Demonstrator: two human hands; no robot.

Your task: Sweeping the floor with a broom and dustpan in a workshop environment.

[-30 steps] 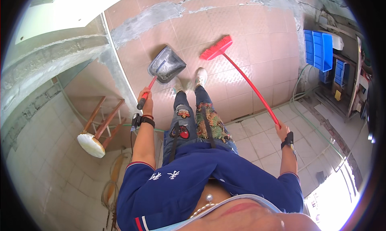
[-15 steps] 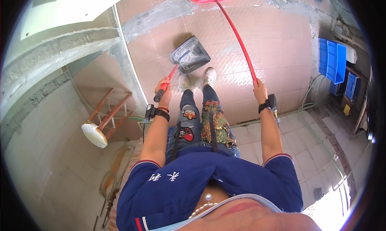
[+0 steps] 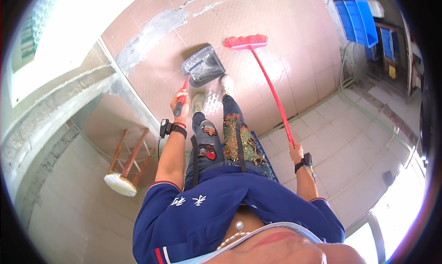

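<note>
My left hand (image 3: 180,101) is closed round the short red-and-black handle of a grey dustpan (image 3: 206,65). The pan lies on the tiled floor just beyond my shoes, with pale dusty marks inside it. Farther right, my right hand (image 3: 296,152) grips the end of a long red stick, the handle of a broom (image 3: 271,87). Its pink head with red bristles (image 3: 245,41) is on the floor, beyond and to the right of the dustpan and apart from it. Both forearms carry black wrist straps.
A wooden stool (image 3: 123,181) with a white seat stands at the left, beside a low concrete ledge (image 3: 60,91). Blue plastic bins (image 3: 355,22) are at the far right, near a green hose (image 3: 341,75). Grey cement patches (image 3: 154,31) cross the brownish floor tiles.
My right hand has drawn the broom back toward me, so its head is now nearer the dustpan. The whole view has turned and shifted; both hands keep their grips.
</note>
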